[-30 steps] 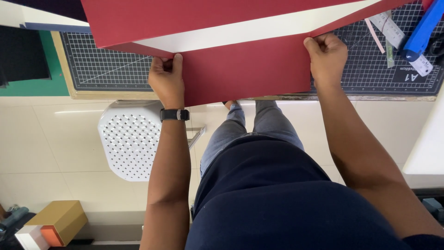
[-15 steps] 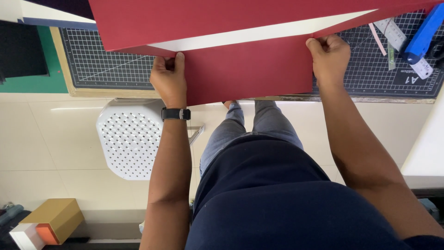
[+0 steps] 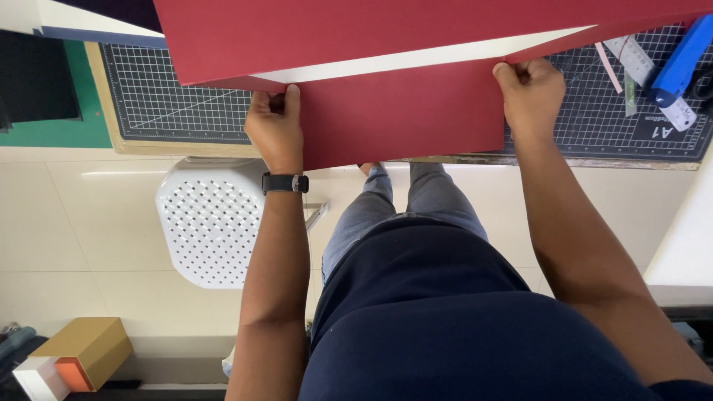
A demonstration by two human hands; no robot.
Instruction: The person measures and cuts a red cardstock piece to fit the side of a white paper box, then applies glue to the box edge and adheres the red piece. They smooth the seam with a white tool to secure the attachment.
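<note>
Since half-second-ago frame, little shift: folded flap edge slightly lower, hands same spots.

Head view: left hand [image 3: 275, 126] grip clamped on red card sheet [image 3: 401, 111] at 9 o'clock edge, right hand [image 3: 531, 93] clamped at 3 o'clock, likely to keep fold aligned. Sheet lies over cutting mat [image 3: 178, 104] on worktop. White stool [image 3: 212, 223] at 7 o'clock, blue tool [image 3: 679, 63] at 2 o'clock.

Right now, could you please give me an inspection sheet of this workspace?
Surface: dark gridded cutting mat on a wood-edged table.
Job's things: large dark red paper sheet, folded over, white underside showing.
Clutter: blue tool, clear ruler at mat's right.
Grippers: left hand and right hand each pinch the sheet's near edge with fingers.
Cables: nothing seen.
Surroundings: white perforated plastic stool, tan cardboard box, cream tiled floor.
</note>
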